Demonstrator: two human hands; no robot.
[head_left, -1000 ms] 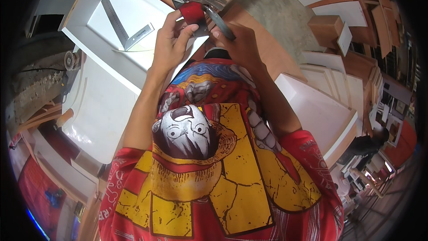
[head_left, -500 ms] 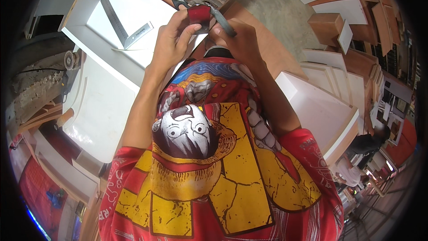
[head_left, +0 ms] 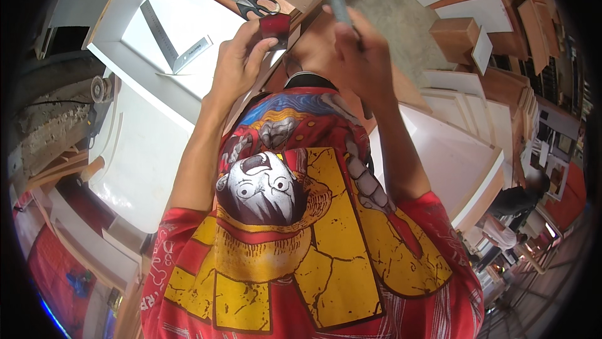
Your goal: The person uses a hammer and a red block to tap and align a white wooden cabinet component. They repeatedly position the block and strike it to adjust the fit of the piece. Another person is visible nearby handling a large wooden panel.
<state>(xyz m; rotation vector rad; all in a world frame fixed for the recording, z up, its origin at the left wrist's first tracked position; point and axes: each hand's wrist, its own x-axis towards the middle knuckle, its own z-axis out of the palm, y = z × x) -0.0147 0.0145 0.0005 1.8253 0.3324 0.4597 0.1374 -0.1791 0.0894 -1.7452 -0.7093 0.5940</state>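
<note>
My left hand [head_left: 237,60] is closed, pinching a small glossy dark red piece [head_left: 274,25] between thumb and fingers. That piece stands at the edge of the white box, and its exact kind is unclear. Held in my right hand [head_left: 370,57] is a claw hammer [head_left: 338,6], lifted to the right of the red piece and apart from it. The hammer's metal head is at the far side, and its handle end shows below my wrist. Black-handled scissors [head_left: 248,3] lie open just beyond my left fingers.
A metal try square [head_left: 164,41] lies inside the white open box [head_left: 116,50] on the left. Another white box [head_left: 445,144] stands at the right, near stacked panels [head_left: 467,104] and a brown wooden block [head_left: 456,39]. An angle grinder disc [head_left: 98,89] sits far left. Other people [head_left: 517,198] are at the far right.
My right hand has swung the hammer up and to the right, away from the red piece. The left hand keeps its pinch, nearly still. The scissors are now uncovered.
</note>
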